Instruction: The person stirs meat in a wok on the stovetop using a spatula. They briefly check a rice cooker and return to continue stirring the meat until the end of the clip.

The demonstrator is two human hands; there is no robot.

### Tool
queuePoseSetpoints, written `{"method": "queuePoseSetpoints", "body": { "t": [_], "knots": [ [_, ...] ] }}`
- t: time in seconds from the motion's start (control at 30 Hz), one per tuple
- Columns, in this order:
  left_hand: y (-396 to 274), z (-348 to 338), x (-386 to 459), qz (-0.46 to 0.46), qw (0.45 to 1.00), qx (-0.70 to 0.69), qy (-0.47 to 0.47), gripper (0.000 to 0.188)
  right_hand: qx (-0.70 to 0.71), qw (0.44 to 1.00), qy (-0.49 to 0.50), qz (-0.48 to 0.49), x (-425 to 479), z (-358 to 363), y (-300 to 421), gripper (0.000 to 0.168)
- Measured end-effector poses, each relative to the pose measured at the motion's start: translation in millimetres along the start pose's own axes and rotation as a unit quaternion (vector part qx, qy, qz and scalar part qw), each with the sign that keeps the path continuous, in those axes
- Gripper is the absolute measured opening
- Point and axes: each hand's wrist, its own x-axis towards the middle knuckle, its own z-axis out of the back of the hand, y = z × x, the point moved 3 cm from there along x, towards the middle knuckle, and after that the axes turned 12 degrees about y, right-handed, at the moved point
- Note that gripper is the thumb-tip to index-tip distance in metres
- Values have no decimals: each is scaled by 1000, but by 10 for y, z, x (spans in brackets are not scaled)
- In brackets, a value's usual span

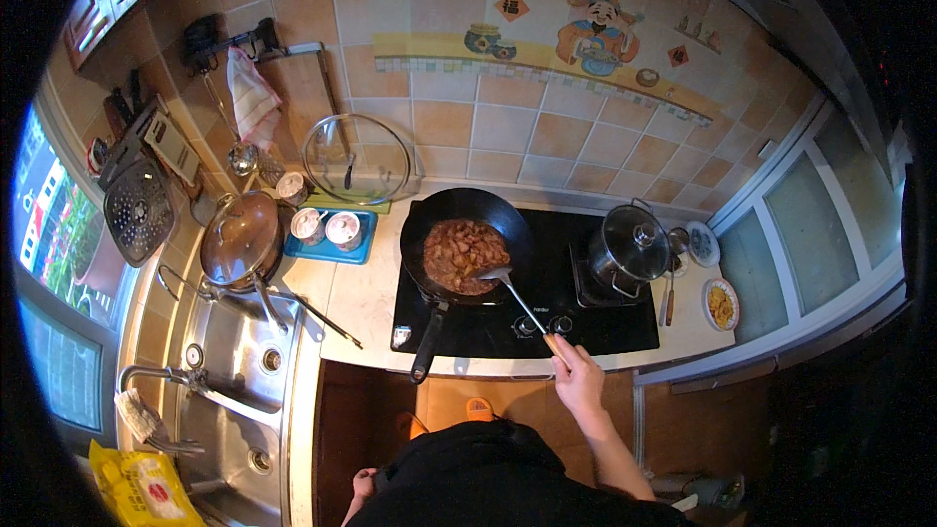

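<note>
My right hand (578,378) grips the wooden handle of a metal cooking spatula (523,302), whose blade rests at the right edge of browned, sauced food pieces (463,252). They lie in a black wok (500,212) on the left part of a black glass cooktop (585,329). The wok's long handle points towards me. Low beside my body is my left hand (364,483), partly hidden by dark clothing; whether it holds anything cannot be seen.
A lidded pot (629,249) occupies the right burner, near a bowl of yellow food (722,304). Left are a blue tray (366,249) with lidded jars, a covered pan (241,241), chopsticks (328,321) and a double sink (241,351). A glass lid (356,159) leans against the wall.
</note>
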Motion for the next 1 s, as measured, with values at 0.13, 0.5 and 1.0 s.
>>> {"method": "queuePoseSetpoints", "body": {
  "t": [0.13,0.5,1.0],
  "knots": [
    [-79,-21,-49,10,999,-41,8,19,10,1000,26,-4,-57,274,91,39],
    [-201,-97,-95,6,999,-53,-2,14,55,998,18,-16,35,147,-63,43],
    [134,-44,-62,24,997,22,-69,19,-22,999,42,5,325,-319,138,44]
  ]
}}
